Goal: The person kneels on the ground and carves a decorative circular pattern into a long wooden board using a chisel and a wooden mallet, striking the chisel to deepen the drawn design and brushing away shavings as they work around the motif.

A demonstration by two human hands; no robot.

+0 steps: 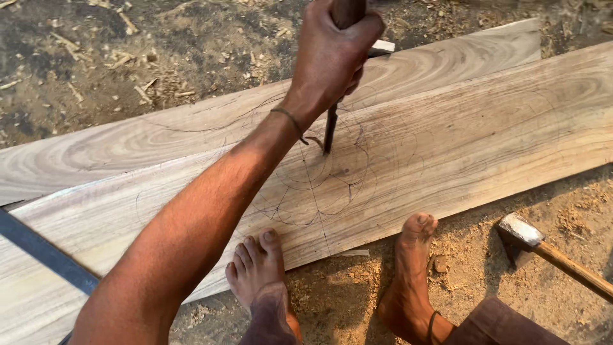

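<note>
My left hand [332, 54] is shut around the dark wooden handle of a chisel [330, 128]. The chisel stands nearly upright, its metal tip touching a pale wooden plank [485, 140]. Overlapping pencilled circles and straight lines [319, 185] mark the plank around the tip. A thin cord is tied around my wrist. My forearm reaches in from the lower left and hides part of the drawing. My right hand is out of sight. My bare left foot [255, 271] rests its toes on the plank's near edge, and my bare right foot [412, 275] is on the ground beside it.
A second plank [128, 144] lies alongside, farther away. A hammer with a wooden handle [530, 239] lies on the sawdust-covered ground at the right. A dark flat metal bar [41, 252] crosses the plank at the left. Wood chips litter the dirt beyond.
</note>
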